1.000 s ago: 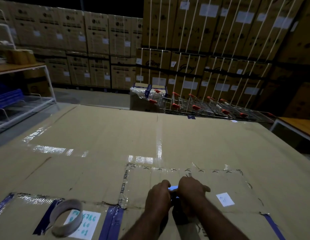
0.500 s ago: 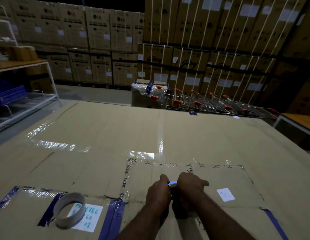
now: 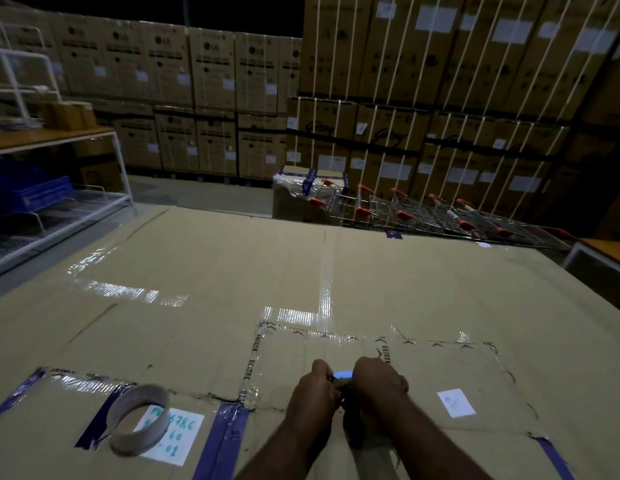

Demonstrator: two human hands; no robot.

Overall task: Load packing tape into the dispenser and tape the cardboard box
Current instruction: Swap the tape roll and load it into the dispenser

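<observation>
Two hands, the left hand [image 3: 313,393] and the right hand [image 3: 379,384], are pressed together near the front edge of the big flat cardboard box [image 3: 336,271], both clenched on a small dark tape dispenser [image 3: 343,377] with a blue tip. To the left, well apart, a thin tape roll [image 3: 139,424] lies on the box. It looks light and stiff, probably easiest taken by its rim.

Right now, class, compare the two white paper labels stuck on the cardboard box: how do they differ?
The left label carries large teal handwriting; the right label shows only faint small marks. The left label looks larger than the right label. A tape roll partly covers the left label, while the right label lies fully exposed, right of the hands. Both are white, four-sided and stuck flat on the box.
</observation>
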